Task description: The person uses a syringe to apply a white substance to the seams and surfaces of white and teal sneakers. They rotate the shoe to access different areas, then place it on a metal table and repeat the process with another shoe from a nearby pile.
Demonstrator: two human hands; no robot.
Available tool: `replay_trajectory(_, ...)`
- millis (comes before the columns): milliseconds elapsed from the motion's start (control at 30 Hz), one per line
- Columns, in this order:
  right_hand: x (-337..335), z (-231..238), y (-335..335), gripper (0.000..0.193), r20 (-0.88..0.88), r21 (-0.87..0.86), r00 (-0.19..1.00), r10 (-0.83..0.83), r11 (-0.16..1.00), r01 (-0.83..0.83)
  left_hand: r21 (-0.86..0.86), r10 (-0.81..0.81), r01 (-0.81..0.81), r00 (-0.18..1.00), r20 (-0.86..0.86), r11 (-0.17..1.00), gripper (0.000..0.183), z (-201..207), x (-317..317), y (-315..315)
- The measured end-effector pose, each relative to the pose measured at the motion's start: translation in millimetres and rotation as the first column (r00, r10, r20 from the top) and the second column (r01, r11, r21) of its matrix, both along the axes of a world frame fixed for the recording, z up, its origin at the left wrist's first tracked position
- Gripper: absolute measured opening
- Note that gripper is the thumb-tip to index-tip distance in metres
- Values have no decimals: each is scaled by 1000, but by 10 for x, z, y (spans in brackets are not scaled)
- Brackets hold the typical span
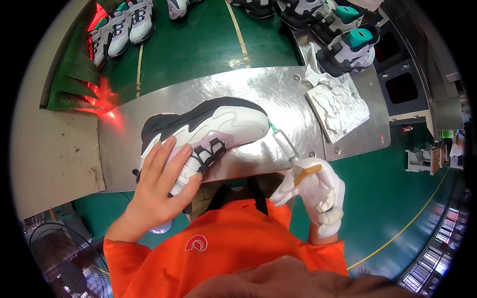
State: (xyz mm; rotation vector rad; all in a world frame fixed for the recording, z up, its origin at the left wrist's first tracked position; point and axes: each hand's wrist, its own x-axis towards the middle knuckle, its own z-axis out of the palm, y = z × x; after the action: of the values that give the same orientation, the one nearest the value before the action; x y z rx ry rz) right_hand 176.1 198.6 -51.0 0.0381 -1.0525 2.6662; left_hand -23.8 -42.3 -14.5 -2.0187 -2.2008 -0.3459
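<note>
A white sneaker (228, 126) with a black sole and pale lilac panels lies on its side on the metal worktop (208, 89), toe to the right. My bare left hand (161, 181) holds it, with fingers spread over the upper beside the black lacing loops. In a white glove, my right hand (315, 191) is closed around a clear syringe (285, 144) with a green tip. That tip meets the toe near the edge of the sole; whether it touches is too small to tell. Something tan and curved (308, 175) shows at the gloved fingers.
A crumpled white cloth (340, 107) lies on the worktop's right side. Several sneakers (350, 49) stand at the far right, and more sneakers (141, 22) at the far left on the green surface. Red light glows by green flaps (74, 84). A fan (69, 268) stands lower left.
</note>
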Motion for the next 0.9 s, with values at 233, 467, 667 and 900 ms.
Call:
replay_trajectory(233,-61,-280,-11,99,-5,83,1000,9,997,-8,-104,27,-5,976,217,995,40,293,-271,211)
replay_trajectory(467,-297,-670,-13,96,-62,218,998,-30,975,43,-195,74,44,826,558,980,53,462,-841,544)
replay_trajectory(667,-379,-729,-46,94,25,267,999,-44,963,36,-239,160,45,622,766,970,54,364,-1243,757)
replay_trajectory(900,-339,-774,-50,96,72,272,997,-23,962,2,-370,187,203,593,783,907,65,466,-1441,898)
